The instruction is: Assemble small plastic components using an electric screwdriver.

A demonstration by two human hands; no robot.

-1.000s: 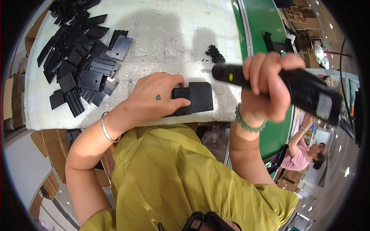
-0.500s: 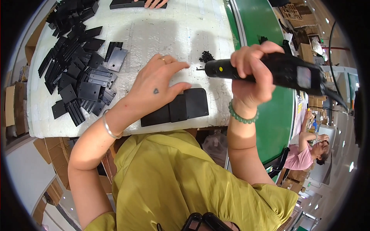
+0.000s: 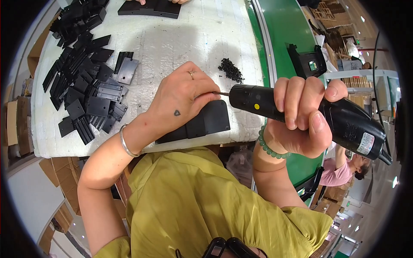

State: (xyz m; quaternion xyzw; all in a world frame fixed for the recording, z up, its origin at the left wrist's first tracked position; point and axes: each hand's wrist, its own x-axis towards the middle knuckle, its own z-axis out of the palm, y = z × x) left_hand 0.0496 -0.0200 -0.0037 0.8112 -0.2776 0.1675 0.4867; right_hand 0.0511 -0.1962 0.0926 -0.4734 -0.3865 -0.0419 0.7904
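My right hand is wrapped round a black electric screwdriver, held nearly level with its bit pointing left. The thumb and forefinger of my left hand are pinched together at the bit's tip; whatever is between them is hidden. Below these fingers, near the front edge of the table, lies a flat black part with rounded corners, partly covered by my left hand. A small heap of black screws sits just beyond the bit.
Many black plates and brackets are piled at the left of the white-covered table. At the far edge another person's hands touch a long black part. A green conveyor carrying a black piece runs along the right.
The fingers of my left hand have closed from apart into a pinch at the bit. My right hand has brought the screwdriver down and to the right. The far black part has shifted nearer.
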